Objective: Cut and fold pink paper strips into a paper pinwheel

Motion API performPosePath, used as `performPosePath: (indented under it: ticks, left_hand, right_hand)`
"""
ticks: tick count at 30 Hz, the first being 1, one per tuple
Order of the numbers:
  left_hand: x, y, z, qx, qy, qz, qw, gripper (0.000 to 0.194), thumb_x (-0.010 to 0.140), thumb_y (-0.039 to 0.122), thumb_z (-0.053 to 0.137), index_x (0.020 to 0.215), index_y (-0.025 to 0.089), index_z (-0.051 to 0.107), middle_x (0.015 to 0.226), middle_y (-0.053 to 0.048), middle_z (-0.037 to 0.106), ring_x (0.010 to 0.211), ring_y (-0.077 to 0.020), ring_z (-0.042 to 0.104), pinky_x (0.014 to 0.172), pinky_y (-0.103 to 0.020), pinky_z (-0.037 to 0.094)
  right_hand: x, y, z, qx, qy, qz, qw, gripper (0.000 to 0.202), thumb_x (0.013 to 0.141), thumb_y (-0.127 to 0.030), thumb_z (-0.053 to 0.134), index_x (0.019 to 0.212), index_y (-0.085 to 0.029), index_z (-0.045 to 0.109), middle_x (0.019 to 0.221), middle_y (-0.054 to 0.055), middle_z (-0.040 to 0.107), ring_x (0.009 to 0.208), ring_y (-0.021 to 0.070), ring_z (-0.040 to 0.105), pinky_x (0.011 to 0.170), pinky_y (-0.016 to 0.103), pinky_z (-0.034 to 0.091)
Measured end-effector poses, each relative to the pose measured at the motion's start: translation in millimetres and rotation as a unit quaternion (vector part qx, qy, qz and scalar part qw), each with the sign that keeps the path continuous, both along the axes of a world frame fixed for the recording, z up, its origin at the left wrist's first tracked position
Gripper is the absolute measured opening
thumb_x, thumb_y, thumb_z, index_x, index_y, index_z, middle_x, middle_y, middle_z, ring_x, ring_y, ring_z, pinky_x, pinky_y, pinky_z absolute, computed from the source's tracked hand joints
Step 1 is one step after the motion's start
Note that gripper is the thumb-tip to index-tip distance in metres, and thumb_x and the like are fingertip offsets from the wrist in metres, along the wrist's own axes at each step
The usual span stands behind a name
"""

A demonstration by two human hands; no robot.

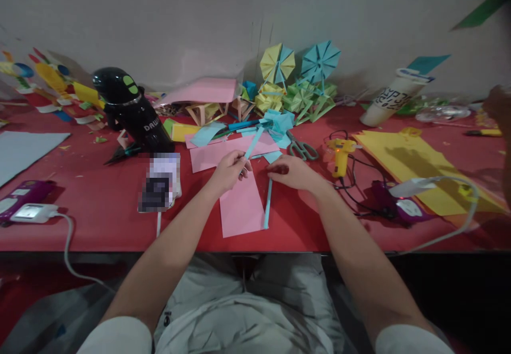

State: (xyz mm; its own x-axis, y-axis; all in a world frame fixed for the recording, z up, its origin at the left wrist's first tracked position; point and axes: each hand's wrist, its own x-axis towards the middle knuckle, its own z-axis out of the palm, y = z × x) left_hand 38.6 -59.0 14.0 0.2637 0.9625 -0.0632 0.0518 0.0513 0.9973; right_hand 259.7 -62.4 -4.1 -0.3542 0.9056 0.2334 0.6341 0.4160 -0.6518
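Pinched in my left hand (232, 171) is a light blue paper strip (254, 143), which slants up and to the right. My right hand (290, 172) has its fingers bent together at the upper end of a second blue strip (268, 205); whether it grips that strip is hard to tell. The strip's lower end lies by the corner of a pink paper sheet (241, 207). More pink paper (207, 156) lies beyond my left hand. Light blue paper pieces (277, 123) are heaped behind both hands, beside green-handled scissors (303, 149).
A black bottle (138, 114) and a phone (162, 182) stand to the left. On the right are a yellow glue gun (340, 156) with cables, yellow sheets (403, 162), a purple power strip (399, 205) and a tilted cup (393, 98). Folded paper pinwheels (320, 62) rest by the wall.
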Motion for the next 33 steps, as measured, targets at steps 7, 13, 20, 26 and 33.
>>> performPosePath:
  ticks: [7,13,20,26,33]
  left_hand:
    - [-0.6,-0.7,-0.6,-0.005,0.006,-0.005,1.0,0.009,0.092,0.015,0.051,0.083,0.016,0.056,0.07,0.0,0.063,0.05,-0.0067,0.054,0.048,-0.021,0.038]
    - [-1.1,-0.3,-0.7,-0.001,0.015,-0.004,1.0,0.011,0.092,0.013,0.047,0.086,0.015,0.056,0.071,0.0,0.063,0.051,-0.0068,0.054,0.048,-0.021,0.039]
    - [-0.2,-1.0,1.4,0.001,0.024,-0.002,1.0,0.015,0.093,0.01,0.044,0.086,0.015,0.056,0.071,0.0,0.063,0.05,-0.0065,0.054,0.047,-0.02,0.038]
    - [0.7,-2.0,3.2,-0.006,0.024,0.003,1.0,0.017,0.093,0.009,0.042,0.086,0.015,0.055,0.071,0.001,0.062,0.05,-0.0062,0.054,0.047,-0.02,0.038]
    - [-0.3,-1.1,1.2,-0.002,0.013,0.0,1.0,0.014,0.093,0.011,0.045,0.087,0.015,0.056,0.071,0.0,0.063,0.05,-0.0064,0.054,0.048,-0.02,0.038]
  right_hand:
    - [-2.4,-3.6,6.2,-0.057,0.017,-0.002,0.998,0.017,0.073,-0.038,0.073,0.071,-0.021,0.072,0.072,0.004,0.068,0.065,0.0169,0.057,0.06,0.031,0.044]
    - [-3.1,-4.5,8.0,-0.122,0.006,-0.016,0.992,0.022,0.072,-0.04,0.073,0.075,-0.019,0.069,0.07,0.003,0.067,0.062,0.0149,0.056,0.056,0.028,0.042]
    - [-5.2,-4.6,9.5,-0.15,0.004,-0.019,0.989,0.021,0.074,-0.039,0.071,0.073,-0.018,0.067,0.071,0.004,0.067,0.065,0.0155,0.056,0.058,0.029,0.042]
    - [-5.8,-3.7,10.6,-0.16,0.006,-0.038,0.986,0.02,0.075,-0.038,0.07,0.073,-0.018,0.066,0.072,0.004,0.067,0.066,0.015,0.056,0.059,0.028,0.042]
    - [-8.4,-5.4,9.5,-0.174,0.016,-0.071,0.982,0.024,0.072,-0.039,0.074,0.071,-0.018,0.063,0.07,0.002,0.064,0.064,0.014,0.055,0.057,0.027,0.04]
